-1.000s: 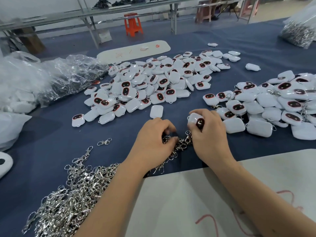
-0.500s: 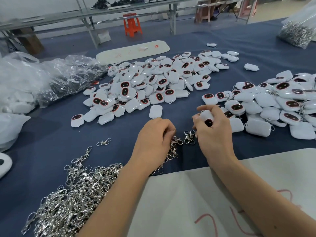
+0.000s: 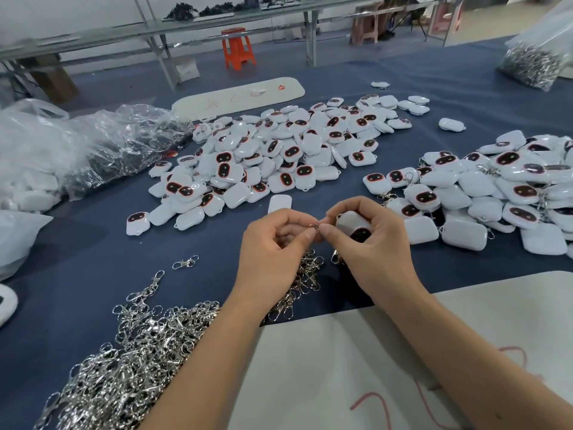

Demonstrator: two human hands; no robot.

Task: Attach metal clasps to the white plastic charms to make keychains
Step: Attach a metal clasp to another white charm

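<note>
Workshop surroundings on and behind the blue tabletop (image 3: 465,88)

An orange plastic stool (image 3: 238,48) stands on the floor behind. Crumpled clear plastic bags (image 3: 93,144) lie at the left, a white oblong board (image 3: 238,94) lies far back, and a white sheet with red marks (image 3: 387,367) covers the near edge.

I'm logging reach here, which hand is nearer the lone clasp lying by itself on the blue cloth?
Left. The left hand is just right of the lone clasp; the right hand lies farther right, beyond it.
</note>
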